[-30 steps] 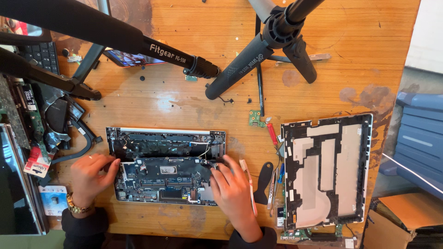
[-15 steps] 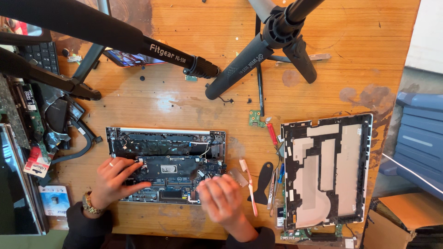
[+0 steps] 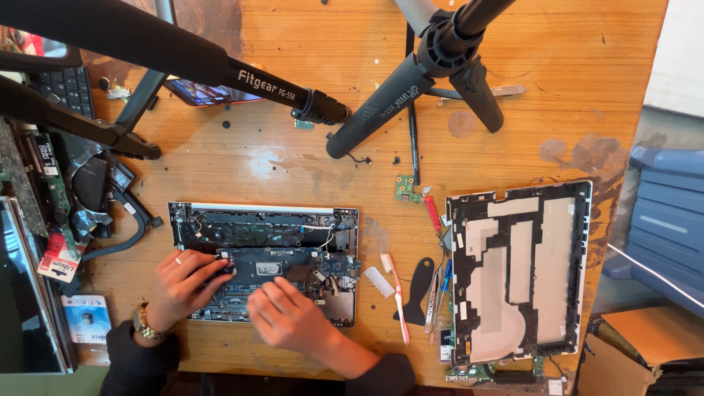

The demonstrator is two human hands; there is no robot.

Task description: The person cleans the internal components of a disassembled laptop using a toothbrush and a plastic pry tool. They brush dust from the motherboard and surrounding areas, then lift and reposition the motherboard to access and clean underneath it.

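Since before, right hand (image 3: 287, 317) shifted toward nine o'clock onto opened laptop (image 3: 265, 262), fingers flat, holding nothing; left hand (image 3: 185, 282) pinching inside, contents untellable.

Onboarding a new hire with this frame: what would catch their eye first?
Probably the opened laptop base at lower centre of the wooden table, circuit boards bare, with the left hand and right hand both resting on it. Right of it lies the removed bottom cover, inner side up. Black tripod legs cross the top.
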